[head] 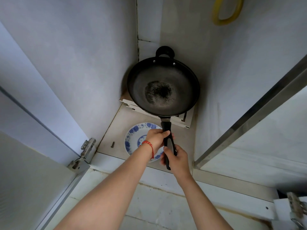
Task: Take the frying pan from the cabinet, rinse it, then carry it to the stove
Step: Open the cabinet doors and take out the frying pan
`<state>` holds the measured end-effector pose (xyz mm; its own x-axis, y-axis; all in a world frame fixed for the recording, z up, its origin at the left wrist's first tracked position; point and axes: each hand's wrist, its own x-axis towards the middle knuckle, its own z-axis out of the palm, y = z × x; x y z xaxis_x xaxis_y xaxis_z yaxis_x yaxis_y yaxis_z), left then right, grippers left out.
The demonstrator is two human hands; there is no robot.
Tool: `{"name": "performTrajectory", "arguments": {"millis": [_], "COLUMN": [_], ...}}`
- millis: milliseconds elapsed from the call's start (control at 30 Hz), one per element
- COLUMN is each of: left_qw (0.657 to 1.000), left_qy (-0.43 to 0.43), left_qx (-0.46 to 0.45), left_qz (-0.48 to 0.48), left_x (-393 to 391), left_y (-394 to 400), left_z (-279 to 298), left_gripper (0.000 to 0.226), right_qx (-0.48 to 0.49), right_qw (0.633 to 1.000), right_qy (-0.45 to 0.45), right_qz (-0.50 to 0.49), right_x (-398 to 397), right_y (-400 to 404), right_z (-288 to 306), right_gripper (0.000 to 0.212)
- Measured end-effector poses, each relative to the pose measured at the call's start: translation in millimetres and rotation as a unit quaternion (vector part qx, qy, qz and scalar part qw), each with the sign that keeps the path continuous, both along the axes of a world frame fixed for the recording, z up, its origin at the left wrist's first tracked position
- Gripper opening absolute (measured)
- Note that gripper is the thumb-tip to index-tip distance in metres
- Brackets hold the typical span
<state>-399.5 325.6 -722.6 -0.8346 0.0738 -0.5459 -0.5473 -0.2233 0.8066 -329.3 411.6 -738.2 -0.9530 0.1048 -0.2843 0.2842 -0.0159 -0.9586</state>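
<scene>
Both forearms enter from 6 o'clock. The right hand (177, 156) is curled round the tail end of the long black handle (167, 141); the left hand (157, 138), wearing a red bead bracelet (148, 144), grips the same handle just ahead of it, toward 12 o'clock. Neither hand holds anything else.

Beneath the hands, a white round plate with blue floral pattern (132, 138) lies on the pale cabinet floor (116, 130); a small dark screw (113, 144) lies at its 9 o'clock.

Beyond, the dark round frying pan with worn centre (163, 87) sits inside the cabinet, in the far corner, over a white slotted panel (131, 106). Whether it is lifted clear or resting there cannot be told. A small black loop handle (164, 51) marks its far rim. A yellow loop (227, 12) hangs at 1 o'clock.

Assessment: step 1 of 3, removal from the cabinet, is in hand. The next move appears to call for drawing the pan toward 6 o'clock, held level and high enough to pass over the plate, clear of the metal-edged frame (249, 117) at 3 o'clock.
</scene>
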Motion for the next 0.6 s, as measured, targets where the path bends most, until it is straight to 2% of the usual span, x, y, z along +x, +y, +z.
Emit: {"name": "performTrajectory", "arguments": {"millis": [300, 467, 600], "left_qw": [0.988, 0.987, 0.989], "left_qy": [-0.048, -0.03, 0.005], "left_qx": [0.12, 0.139, 0.129], "left_qz": [0.084, 0.074, 0.078], "left_x": [2.0, 15.0, 35.3], "left_y": [-0.8, -4.8, -7.0], "left_z": [7.8, 16.9, 32.5], "left_gripper": [0.016, 0.015, 0.02], "right_qx": [0.033, 0.052, 0.048], "right_qw": [0.995, 0.993, 0.995], "right_qy": [0.069, 0.095, 0.08], "right_qz": [-0.06, -0.051, -0.031], "right_x": [2.6, 14.2, 31.4], "right_y": [-18.5, -13.3, -12.5], "right_z": [5.2, 16.9, 36.0], "right_gripper": [0.025, 0.025, 0.02]}}
